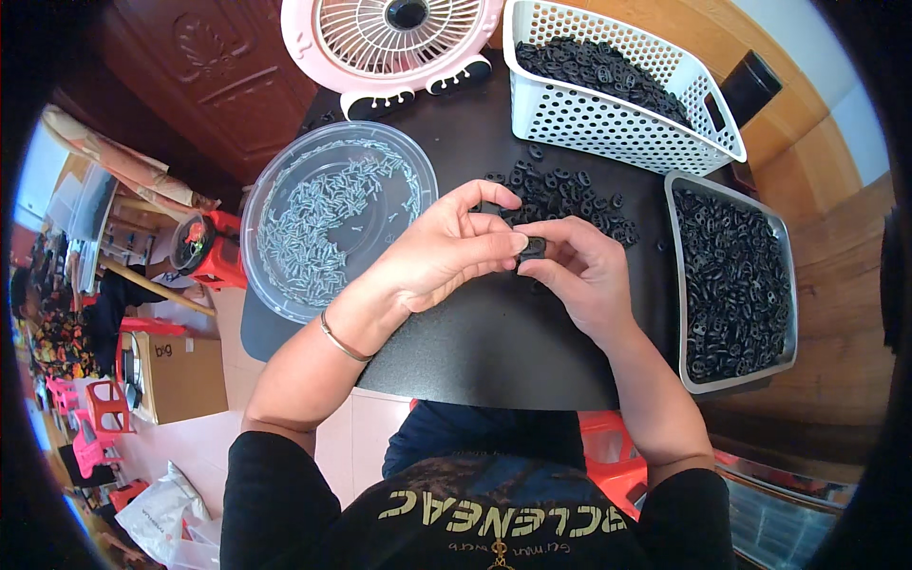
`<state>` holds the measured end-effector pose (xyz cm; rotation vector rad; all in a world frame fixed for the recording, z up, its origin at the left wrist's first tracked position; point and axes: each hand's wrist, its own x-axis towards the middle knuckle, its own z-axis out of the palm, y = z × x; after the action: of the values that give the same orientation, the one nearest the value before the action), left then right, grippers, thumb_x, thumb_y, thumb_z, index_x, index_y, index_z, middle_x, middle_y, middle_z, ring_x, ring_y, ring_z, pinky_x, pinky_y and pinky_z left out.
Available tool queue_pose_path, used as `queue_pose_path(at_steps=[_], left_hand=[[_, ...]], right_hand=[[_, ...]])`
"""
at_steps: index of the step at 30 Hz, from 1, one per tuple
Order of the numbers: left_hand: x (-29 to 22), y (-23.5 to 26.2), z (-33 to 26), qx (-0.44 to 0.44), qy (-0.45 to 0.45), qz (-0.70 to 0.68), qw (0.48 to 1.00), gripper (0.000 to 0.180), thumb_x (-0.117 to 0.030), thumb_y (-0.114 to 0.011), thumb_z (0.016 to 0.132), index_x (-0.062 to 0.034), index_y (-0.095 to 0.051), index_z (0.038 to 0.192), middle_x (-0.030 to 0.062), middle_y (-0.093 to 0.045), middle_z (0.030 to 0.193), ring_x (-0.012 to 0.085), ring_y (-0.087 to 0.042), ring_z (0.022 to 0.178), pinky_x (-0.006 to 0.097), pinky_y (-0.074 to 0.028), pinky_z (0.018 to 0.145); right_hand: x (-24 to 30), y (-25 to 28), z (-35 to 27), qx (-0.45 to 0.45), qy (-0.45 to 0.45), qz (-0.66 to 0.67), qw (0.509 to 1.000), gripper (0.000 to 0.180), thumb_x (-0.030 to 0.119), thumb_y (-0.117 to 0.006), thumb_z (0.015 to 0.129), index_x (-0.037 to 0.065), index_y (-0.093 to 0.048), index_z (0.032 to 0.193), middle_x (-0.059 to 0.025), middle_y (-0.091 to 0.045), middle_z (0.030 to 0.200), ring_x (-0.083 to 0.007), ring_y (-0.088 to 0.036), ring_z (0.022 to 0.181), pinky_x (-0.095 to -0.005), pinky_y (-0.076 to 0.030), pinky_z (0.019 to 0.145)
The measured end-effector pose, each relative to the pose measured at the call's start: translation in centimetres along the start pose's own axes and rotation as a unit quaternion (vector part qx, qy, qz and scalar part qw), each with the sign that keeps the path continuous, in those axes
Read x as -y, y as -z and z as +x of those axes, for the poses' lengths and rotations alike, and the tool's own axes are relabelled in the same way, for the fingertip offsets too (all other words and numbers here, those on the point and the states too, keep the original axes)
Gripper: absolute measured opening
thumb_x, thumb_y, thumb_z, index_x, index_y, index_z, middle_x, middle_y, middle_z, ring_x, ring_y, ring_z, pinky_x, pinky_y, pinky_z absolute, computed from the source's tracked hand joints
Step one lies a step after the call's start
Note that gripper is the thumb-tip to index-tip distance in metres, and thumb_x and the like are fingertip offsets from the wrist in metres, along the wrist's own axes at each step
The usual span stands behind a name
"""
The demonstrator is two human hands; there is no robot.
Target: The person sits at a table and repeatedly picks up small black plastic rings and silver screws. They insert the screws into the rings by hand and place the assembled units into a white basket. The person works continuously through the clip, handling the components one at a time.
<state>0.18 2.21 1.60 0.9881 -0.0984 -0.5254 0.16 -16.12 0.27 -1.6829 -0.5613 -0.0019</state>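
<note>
Above the middle of the dark table (pixel 456 356), my two hands meet at a small black plastic piece (pixel 535 248) with rounded ends. My right hand (pixel 591 275) pinches it between thumb and fingers. My left hand (pixel 456 242) is closed at the piece's left end, its thumb tip pressed there and its index finger arched above. Whether a screw is also between the left fingers is hidden. Just beyond the hands lies a loose pile of similar black pieces (pixel 570 197). Left of them, a round clear plastic tub (pixel 419 163) holds many small silvery screws (pixel 309 237).
A grey metal tray (pixel 730 384) full of black pieces stands at the right. Behind it is a white perforated basket (pixel 589 128) with more pieces. At the back stands a pink fan (pixel 299 28). A cardboard box (pixel 190 380) and red stools (pixel 223 249) are on the floor at left.
</note>
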Motion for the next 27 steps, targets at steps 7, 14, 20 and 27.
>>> queue_pose_path(at_steps=[7,14,20,27], left_hand=[[0.3,0.1,0.2,-0.004,-0.002,0.029,1.000,0.037,-0.003,-0.063,0.078,-0.0031,-0.041,0.109,0.0046,-0.059,0.075,0.0102,-0.057,0.070,0.021,-0.047,0.064],[0.8,-1.7,-0.2,0.030,0.040,0.048,0.998,0.040,-0.003,-0.060,0.079,-0.0011,-0.040,0.114,0.0069,-0.060,0.079,0.0133,-0.059,0.073,0.025,-0.049,0.067],[-0.4,-0.2,0.2,0.049,0.017,0.045,0.998,0.037,-0.015,-0.061,0.083,0.0001,-0.044,0.113,0.0095,-0.060,0.085,0.0144,-0.059,0.079,0.025,-0.049,0.071],[0.1,-0.3,0.0,0.005,0.021,0.057,0.998,0.023,-0.018,-0.064,0.081,-0.0024,-0.057,0.096,0.0060,-0.062,0.084,0.0100,-0.057,0.073,0.021,-0.047,0.066]], right_hand=[[-0.1,-0.3,-0.3,-0.023,0.017,-0.058,0.998,0.026,0.006,-0.070,0.069,0.005,-0.064,0.094,-0.0018,-0.054,0.068,-0.0064,-0.052,0.058,-0.0208,-0.041,0.052],[-0.1,0.4,-0.1,-0.012,0.006,-0.063,0.998,0.020,0.002,-0.068,0.071,0.003,-0.064,0.090,-0.0023,-0.054,0.071,-0.0060,-0.053,0.061,-0.0204,-0.042,0.053],[-0.3,0.5,0.8,-0.077,0.158,-0.112,0.978,0.023,-0.003,-0.067,0.067,0.007,-0.066,0.088,-0.0039,-0.057,0.076,-0.0119,-0.057,0.067,-0.0233,-0.046,0.058],[0.5,0.2,0.4,-0.075,0.204,-0.198,0.956,0.035,-0.009,-0.063,0.063,0.009,-0.067,0.093,-0.0048,-0.059,0.080,-0.0163,-0.058,0.070,-0.0253,-0.048,0.060]])
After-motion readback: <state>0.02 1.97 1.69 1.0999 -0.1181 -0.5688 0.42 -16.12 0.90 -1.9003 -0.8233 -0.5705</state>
